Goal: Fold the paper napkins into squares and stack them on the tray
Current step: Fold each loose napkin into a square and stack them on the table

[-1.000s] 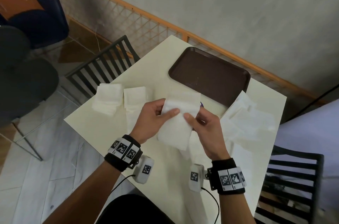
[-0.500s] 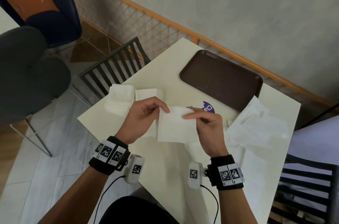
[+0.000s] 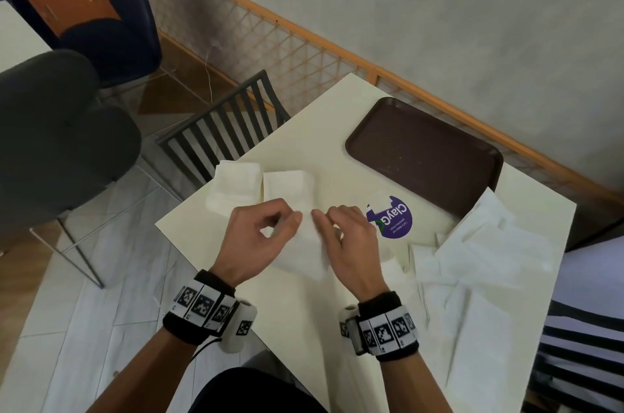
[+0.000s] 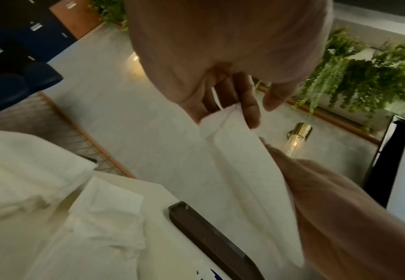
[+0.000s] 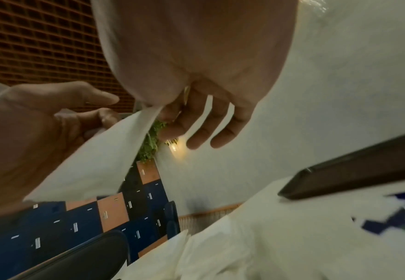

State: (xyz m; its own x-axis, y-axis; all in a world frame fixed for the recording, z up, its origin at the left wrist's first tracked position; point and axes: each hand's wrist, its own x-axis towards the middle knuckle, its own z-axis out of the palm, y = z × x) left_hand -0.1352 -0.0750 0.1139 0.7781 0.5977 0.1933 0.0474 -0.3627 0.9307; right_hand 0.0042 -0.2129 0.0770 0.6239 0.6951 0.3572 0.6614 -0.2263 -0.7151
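A white paper napkin [image 3: 305,253] is held between both hands just above the cream table [image 3: 304,318]. My left hand [image 3: 261,233] pinches its upper left edge, seen in the left wrist view as a folded napkin [image 4: 239,161] caught between thumb and fingers. My right hand [image 3: 344,237] pinches the upper right edge; the right wrist view shows the napkin [image 5: 96,161] hanging from the thumb. The brown tray [image 3: 425,155] lies bare at the far side. Two folded napkins [image 3: 260,189] lie at the table's left edge. A loose heap of unfolded napkins [image 3: 479,257] lies to the right.
A purple round sticker [image 3: 391,216] is on the table between my right hand and the tray. Dark slatted chairs stand at the far left [image 3: 226,135] and at the right [image 3: 584,345]. A wooden lattice rail [image 3: 304,51] runs along the wall behind the table.
The napkin has come down from an upright hold to low over the table, folded shorter. Both hands moved down and closer together at its top edge.
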